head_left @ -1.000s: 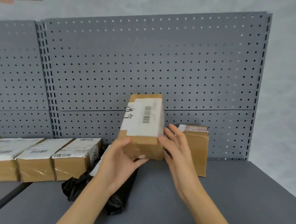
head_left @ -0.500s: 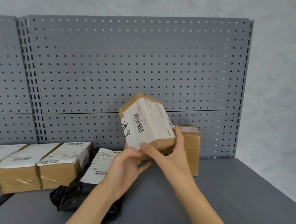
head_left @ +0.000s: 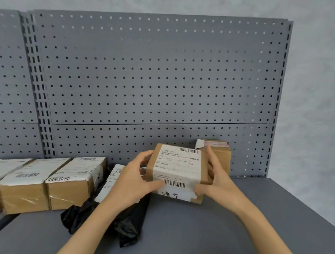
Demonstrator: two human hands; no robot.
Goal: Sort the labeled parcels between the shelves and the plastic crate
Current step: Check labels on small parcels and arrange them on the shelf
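Note:
A small cardboard parcel point(head_left: 177, 171) with a white barcode label on top sits low over the grey shelf point(head_left: 215, 236), its bottom touching or nearly touching the surface. My left hand point(head_left: 134, 180) grips its left side, thumb on the front edge. My right hand point(head_left: 216, 181) grips its right side. Behind it stands a taller cardboard box point(head_left: 220, 152), partly hidden by my right fingers. A black plastic mailer with a white label point(head_left: 111, 182) lies under my left wrist. No crate is in view.
A row of labeled cardboard parcels point(head_left: 70, 180) lines the shelf at the left. A grey pegboard back panel point(head_left: 155, 77) rises behind everything. The shelf's right part point(head_left: 284, 210) runs to an edge by the wall.
The parcel was held upright in the air, then tilted. Now it is lowered onto the shelf with its label facing up, both hands still on its sides.

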